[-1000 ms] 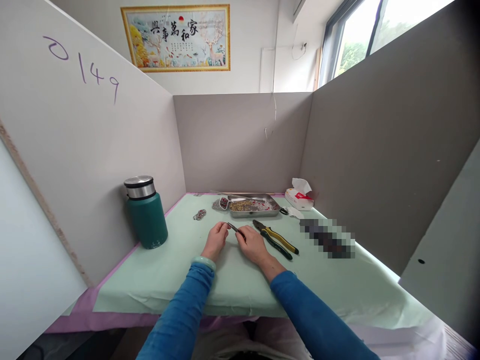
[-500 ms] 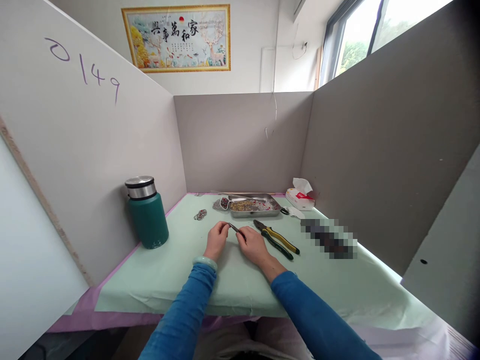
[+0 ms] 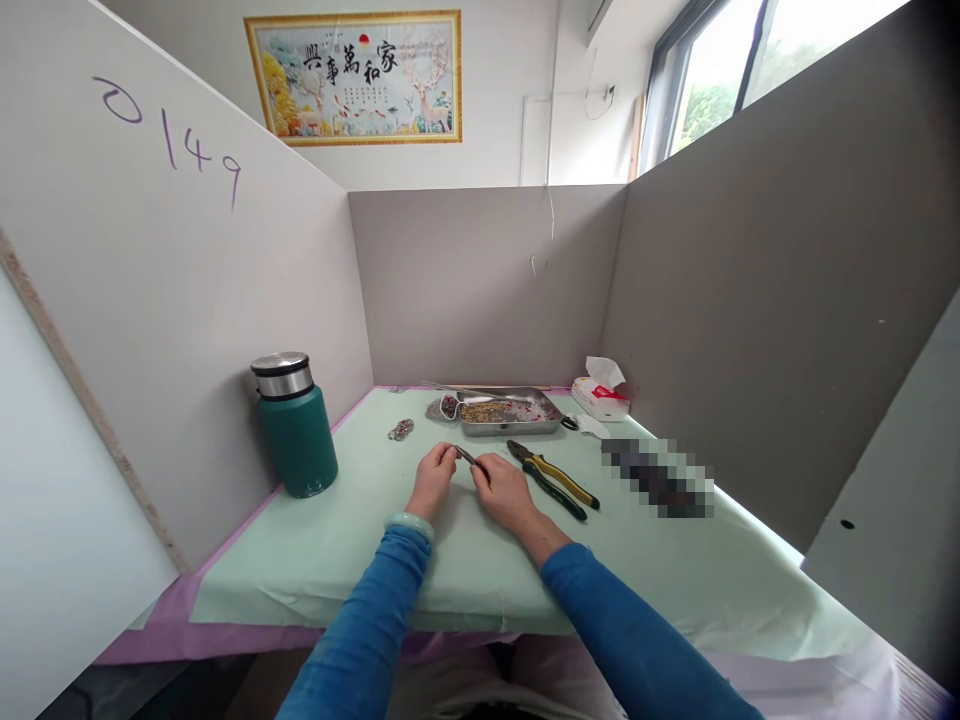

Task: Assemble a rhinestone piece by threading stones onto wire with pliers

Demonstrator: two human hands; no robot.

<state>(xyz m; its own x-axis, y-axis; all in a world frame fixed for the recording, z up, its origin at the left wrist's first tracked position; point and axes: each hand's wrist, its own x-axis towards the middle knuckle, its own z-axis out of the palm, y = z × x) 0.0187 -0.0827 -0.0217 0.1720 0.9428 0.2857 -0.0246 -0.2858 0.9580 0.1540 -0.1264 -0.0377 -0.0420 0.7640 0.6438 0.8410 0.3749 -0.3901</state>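
My right hand (image 3: 504, 490) grips slim dark tweezers (image 3: 466, 457), their pointed end aimed toward my left hand. The fingers of my left hand (image 3: 432, 478) are pinched together at that tip; whatever they hold is too small to make out. Both hands are just above the pale green tablecloth (image 3: 480, 590). To the right of my right hand lie pliers (image 3: 555, 480) with yellow and dark green handles, jaws pointing away from me. A small heap of silvery chain-like pieces (image 3: 401, 430) rests beyond my left hand.
Behind my hands stands a metal tray (image 3: 510, 429) with gold, red and clear beads. A small bag (image 3: 433, 409) sits at its left, a black handle loop (image 3: 570, 422) at its right. A green bottle (image 3: 298, 440), a tissue box (image 3: 600, 400) and a pixelated dark object (image 3: 660, 480) flank the workspace.
Both hands keep nearly the same pose, with only a very slight shift of the fingers and the tweezers. Nothing else has moved.
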